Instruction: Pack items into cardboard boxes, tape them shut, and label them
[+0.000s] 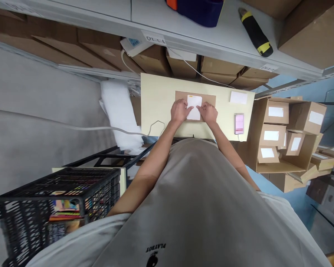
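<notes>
Here, both hands meet on a white sheet (195, 105) lying on a flat brown cardboard piece (209, 99) on the pale table (158, 100). Left hand (179, 111) has its fingers curled onto the sheet's left edge, right hand (210, 112) onto its right edge. Too small to tell whether they pinch it or only press it. A phone (239, 123) lies right of the hands, with a white slip (238, 97) beyond it. There are labelled boxes (289, 137) at far right and a black crate (58, 200) at lower left.
</notes>
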The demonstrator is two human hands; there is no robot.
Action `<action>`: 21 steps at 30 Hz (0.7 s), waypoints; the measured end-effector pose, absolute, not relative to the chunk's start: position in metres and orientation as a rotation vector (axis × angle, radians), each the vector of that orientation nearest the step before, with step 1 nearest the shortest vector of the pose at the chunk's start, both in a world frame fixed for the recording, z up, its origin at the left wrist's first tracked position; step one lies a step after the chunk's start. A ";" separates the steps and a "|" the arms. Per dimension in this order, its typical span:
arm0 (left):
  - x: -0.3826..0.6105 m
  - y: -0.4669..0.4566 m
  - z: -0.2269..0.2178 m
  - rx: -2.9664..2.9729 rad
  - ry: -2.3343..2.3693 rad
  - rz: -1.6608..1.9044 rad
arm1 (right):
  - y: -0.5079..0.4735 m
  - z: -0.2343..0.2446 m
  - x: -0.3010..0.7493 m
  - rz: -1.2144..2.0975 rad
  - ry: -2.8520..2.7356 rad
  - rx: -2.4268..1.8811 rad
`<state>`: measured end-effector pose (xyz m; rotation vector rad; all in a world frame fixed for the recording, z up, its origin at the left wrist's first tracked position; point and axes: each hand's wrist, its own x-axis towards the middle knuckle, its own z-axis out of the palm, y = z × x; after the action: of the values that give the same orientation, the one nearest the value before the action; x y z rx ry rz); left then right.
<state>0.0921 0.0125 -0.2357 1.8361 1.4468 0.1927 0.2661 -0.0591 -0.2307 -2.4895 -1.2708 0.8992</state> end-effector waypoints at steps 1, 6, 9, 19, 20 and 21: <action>0.094 0.014 -0.234 1.824 1.473 0.159 | -0.058 -0.230 0.265 0.890 -1.292 -2.509; 0.106 0.023 -0.231 1.744 1.627 0.031 | -0.052 -0.228 0.260 0.844 -1.292 -2.592; 0.111 0.025 -0.232 1.715 1.672 0.004 | -0.049 -0.229 0.259 0.825 -1.252 -2.614; 0.098 0.034 -0.237 1.719 1.678 0.149 | -0.044 -0.223 0.258 0.832 -1.216 -2.636; 0.097 0.033 -0.237 1.715 1.672 0.162 | -0.044 -0.222 0.258 0.839 -1.214 -2.634; 0.096 0.031 -0.237 1.713 1.672 0.178 | -0.043 -0.222 0.259 0.844 -1.208 -2.629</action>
<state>0.0959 0.0308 -0.2374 1.7135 1.6715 0.1777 0.2588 -0.0429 -0.2221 -2.6286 -1.2083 0.8443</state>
